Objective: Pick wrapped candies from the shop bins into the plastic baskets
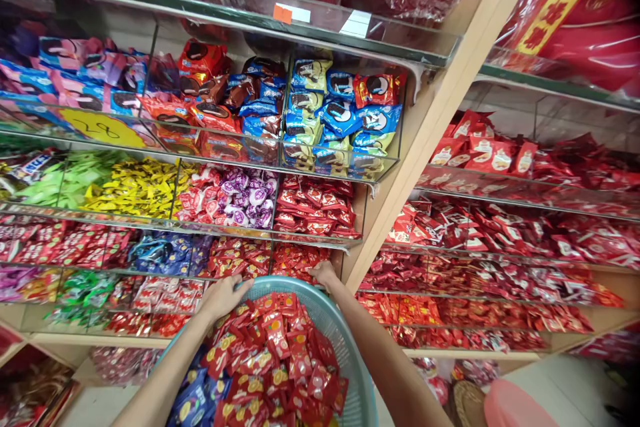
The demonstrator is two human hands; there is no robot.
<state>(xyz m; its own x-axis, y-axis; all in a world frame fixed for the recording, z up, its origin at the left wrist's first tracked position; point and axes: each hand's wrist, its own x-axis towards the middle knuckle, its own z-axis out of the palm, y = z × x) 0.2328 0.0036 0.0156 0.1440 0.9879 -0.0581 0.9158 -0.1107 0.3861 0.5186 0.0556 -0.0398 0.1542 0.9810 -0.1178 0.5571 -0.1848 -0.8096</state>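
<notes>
Supporting the blue-green basket [320, 312] at its far rim, the left hand [225, 297] and right hand [326, 275] are set apart, a spacing that likely balances the load. The basket is directly before the lower compartments of the shelving [427, 147]; its raised wall presumably retains the heaped red packets [285, 353] and the blue packets [197, 393] at left. The left hand grasps the rim, partly closed; the right curls on it likewise, fingers partly hidden.
</notes>
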